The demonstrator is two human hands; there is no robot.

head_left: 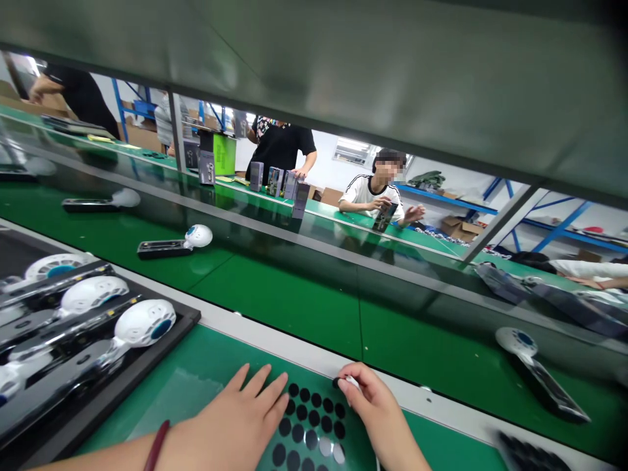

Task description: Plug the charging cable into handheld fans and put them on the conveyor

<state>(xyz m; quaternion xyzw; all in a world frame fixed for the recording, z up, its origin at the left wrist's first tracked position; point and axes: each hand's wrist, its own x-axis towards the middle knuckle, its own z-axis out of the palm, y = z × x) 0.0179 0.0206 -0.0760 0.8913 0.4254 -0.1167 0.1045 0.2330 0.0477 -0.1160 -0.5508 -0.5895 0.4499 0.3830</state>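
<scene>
A sheet of round black stickers lies on the green mat at the bench's near edge. My left hand rests flat on its left side, fingers stretched out and together. My right hand is pinched at the sheet's upper right corner, thumb and forefinger closed on one small black sticker. A black tray to my left holds several handheld fans with white heads.
A green conveyor belt runs past, carrying single fans. Across the line, other people stand and sit handling small boxes. A grey shelf overhangs above. Blue racks with cartons stand at the back.
</scene>
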